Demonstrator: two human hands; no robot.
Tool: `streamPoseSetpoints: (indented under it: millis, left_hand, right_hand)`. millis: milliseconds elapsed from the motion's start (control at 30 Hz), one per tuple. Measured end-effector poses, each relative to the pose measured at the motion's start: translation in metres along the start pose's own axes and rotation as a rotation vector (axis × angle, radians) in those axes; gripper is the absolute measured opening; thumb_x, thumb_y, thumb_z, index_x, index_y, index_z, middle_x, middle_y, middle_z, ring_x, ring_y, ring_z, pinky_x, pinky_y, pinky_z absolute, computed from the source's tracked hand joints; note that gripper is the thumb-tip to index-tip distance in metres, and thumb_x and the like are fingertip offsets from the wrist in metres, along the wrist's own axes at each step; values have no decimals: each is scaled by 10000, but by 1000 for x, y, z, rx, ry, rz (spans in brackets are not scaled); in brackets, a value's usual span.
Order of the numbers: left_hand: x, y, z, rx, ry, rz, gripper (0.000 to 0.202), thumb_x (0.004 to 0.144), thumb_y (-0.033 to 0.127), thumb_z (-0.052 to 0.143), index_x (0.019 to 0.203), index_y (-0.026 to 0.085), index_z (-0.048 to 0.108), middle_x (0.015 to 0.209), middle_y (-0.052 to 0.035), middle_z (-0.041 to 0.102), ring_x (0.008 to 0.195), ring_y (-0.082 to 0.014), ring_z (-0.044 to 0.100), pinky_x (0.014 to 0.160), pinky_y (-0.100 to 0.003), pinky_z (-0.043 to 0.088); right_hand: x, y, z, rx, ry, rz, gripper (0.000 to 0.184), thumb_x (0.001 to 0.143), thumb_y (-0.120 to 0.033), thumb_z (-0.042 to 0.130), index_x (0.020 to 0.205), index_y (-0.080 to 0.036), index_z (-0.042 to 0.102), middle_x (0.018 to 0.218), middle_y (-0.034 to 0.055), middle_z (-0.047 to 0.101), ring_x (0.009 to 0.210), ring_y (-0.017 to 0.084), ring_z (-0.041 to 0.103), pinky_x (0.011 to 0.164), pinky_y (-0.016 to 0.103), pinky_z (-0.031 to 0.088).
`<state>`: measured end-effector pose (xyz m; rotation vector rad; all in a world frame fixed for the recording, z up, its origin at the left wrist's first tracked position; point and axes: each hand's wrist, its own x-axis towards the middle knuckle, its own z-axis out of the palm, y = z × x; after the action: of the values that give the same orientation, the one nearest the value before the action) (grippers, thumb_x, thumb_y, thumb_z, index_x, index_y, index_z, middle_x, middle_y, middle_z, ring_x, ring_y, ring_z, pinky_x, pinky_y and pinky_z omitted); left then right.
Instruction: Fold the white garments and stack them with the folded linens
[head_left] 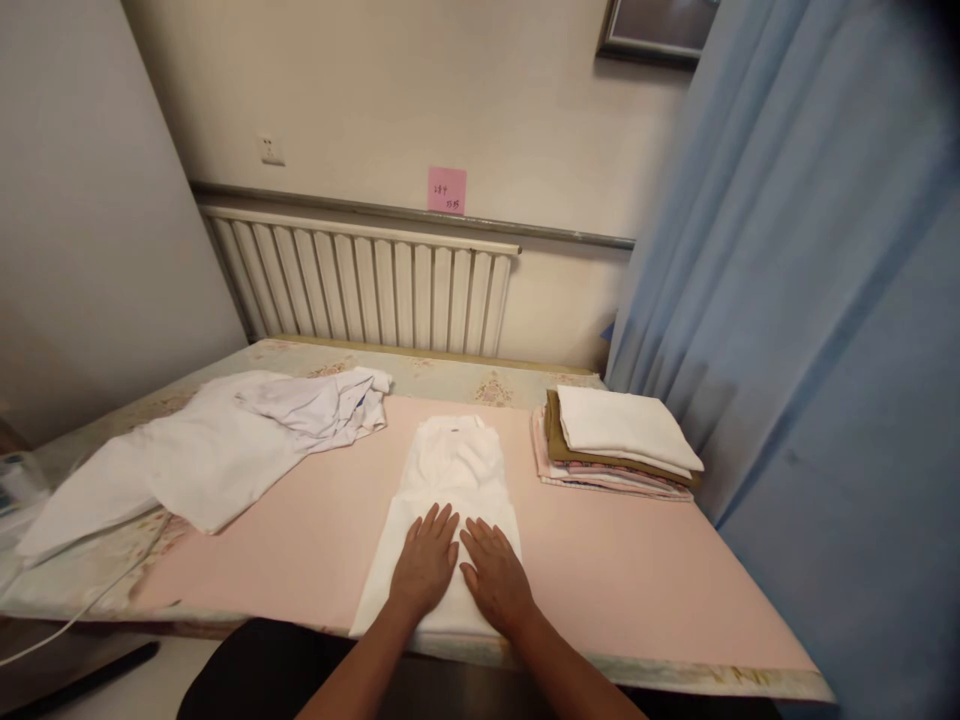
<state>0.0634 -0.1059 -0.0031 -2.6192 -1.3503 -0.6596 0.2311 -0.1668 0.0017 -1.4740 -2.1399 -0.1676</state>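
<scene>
A white garment [454,465], folded into a long narrow shape, lies flat on the pink cloth [622,580] in front of me. Its collar end points away from me, toward the wall. Both palms rest on the garment's lower half: my left hand [426,560] lies flat with fingers stretched out, and my right hand [495,572] is flat beside it. A small gap separates the two hands. Neither one grips the fabric.
Loose white clothes [225,435] lie heaped at the left. A stack of folded clothes [622,435] sits at the right, near a blue curtain [780,300]. Behind the table is a radiator [375,280]. A white cable [97,600] hangs over the left front edge.
</scene>
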Motion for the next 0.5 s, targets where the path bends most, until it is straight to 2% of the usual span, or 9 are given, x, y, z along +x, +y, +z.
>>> streamPoseSetpoints:
  millis: [500]
  left_hand:
    - [0,-1,0,-3,3,8,468,924,278,369,1383,255,458,1459,-36,469,1393,-234,336,1099,-463,337]
  right_hand:
    - [1,0,1,11,-16,7,472,921,-238,497,1390,-209,456,1463,63,437,1382,235,338,1125,477,316]
